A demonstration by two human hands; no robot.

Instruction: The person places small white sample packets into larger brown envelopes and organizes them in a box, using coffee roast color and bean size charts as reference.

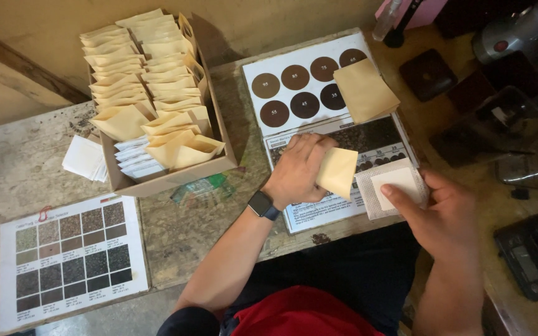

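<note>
My left hand (299, 169), with a dark watch on its wrist, holds a small tan paper envelope (337, 172) over a printed chart with brown circles (319, 99). My right hand (440, 214) rests fingertips on a white label (393, 183) that lies on a pale mesh pouch (368, 199) at the table's front edge. Another tan envelope (365, 90) lies on the chart's upper right corner.
A cardboard box (175, 177) packed with several tan and white envelopes stands at centre left. White papers (83, 158) lie beside it. A colour sample sheet (70, 258) lies at front left. Dark devices, a scale (533, 255) and containers crowd the right side.
</note>
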